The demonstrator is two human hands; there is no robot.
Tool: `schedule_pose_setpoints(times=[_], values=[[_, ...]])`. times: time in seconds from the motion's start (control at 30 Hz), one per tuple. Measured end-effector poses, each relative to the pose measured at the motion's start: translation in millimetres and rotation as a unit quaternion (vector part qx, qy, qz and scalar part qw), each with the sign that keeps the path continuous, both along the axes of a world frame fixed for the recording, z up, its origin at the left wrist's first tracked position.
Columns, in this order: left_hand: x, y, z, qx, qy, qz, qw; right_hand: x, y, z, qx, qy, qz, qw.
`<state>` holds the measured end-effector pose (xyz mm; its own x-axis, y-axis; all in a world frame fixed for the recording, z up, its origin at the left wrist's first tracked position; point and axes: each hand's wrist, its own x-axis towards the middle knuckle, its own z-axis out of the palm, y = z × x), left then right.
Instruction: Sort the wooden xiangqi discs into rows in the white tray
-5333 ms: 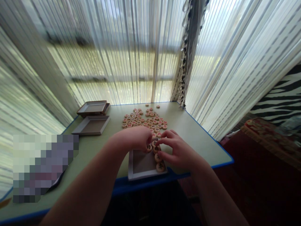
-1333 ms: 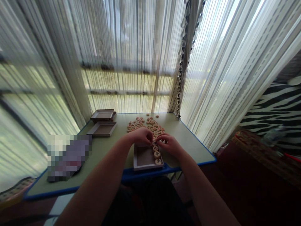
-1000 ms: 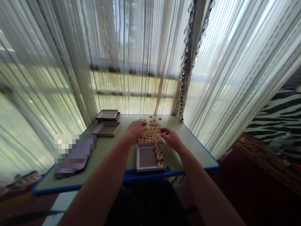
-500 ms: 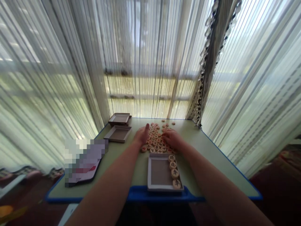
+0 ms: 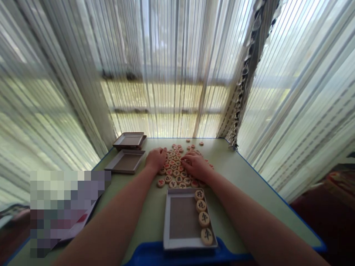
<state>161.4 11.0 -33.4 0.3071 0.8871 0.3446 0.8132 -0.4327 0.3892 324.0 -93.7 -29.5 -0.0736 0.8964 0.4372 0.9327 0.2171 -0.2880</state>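
Round wooden Chinese chess pieces [image 5: 175,167], marked in red and black, lie in a loose heap on the pale green table. At the heap's left edge rests my left hand [image 5: 156,159], fingers loosely bent and nothing visible in them. My right hand [image 5: 196,165] reaches over the right half with its fingers apart, the tips touching or just above the pieces, some of which it hides. Nearer to me is a shallow open box [image 5: 181,218]. A column of several black-marked pieces [image 5: 204,218] lies face up along its right side.
Two more shallow box parts, a tray [image 5: 125,161] and a stacked one [image 5: 129,140], lie at the back left. A pixelated flat object [image 5: 80,214] is at the left. Stray pieces [image 5: 201,143] sit near the far edge. Sheer curtains [image 5: 166,74] hang behind the table [image 5: 244,192].
The view has shifted nearer to the table and slightly right. My left thumb, raised before, is now lowered. My right hand has moved a little over the heap, its fingers more spread.
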Motion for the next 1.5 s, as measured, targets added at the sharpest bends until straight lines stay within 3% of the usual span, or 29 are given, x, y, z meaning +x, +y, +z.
schedule_pose_setpoints(times=[0.23,0.4,0.5,0.6,0.8,0.97,1.03,1.2,1.37,1.5], values=[[1.7,-6.8,-1.3,0.084,0.006,-0.103,0.991,-8.3,-8.6,11.0,-0.033,-0.068,0.015,0.997],[2.8,-8.8,-3.2,0.069,-0.033,-0.170,0.983,-9.3,-8.9,9.9,-0.031,-0.065,-0.004,0.997],[4.6,-8.0,-5.8,0.039,-0.013,-0.209,0.977,-9.9,-4.8,10.9,-0.042,-0.076,0.016,0.996],[6.5,-8.0,-7.5,0.019,0.001,-0.199,0.980,-11.2,-1.7,14.0,-0.066,-0.105,0.008,0.992],[4.6,-9.1,-6.0,0.011,-0.024,-0.194,0.981,-9.3,-1.8,14.5,-0.052,-0.089,-0.083,0.991],[2.3,-6.8,-4.4,-0.038,-0.018,-0.163,0.986,7.7,0.9,6.6,-0.100,-0.005,-0.280,0.955],[2.4,-6.4,-4.5,-0.063,-0.037,-0.178,0.981,15.1,2.3,2.6,-0.135,0.025,-0.316,0.939],[5.3,-5.9,-7.9,-0.061,-0.065,-0.191,0.978,26.6,8.7,-3.5,-0.135,0.023,-0.254,0.958],[7.5,-5.6,-10.1,-0.031,-0.004,-0.224,0.974,40.9,12.4,-2.6,-0.096,0.030,-0.274,0.956],[5.1,-8.0,-6.6,-0.002,-0.032,-0.229,0.973,46.1,8.2,-0.7,-0.105,0.015,-0.255,0.961]])
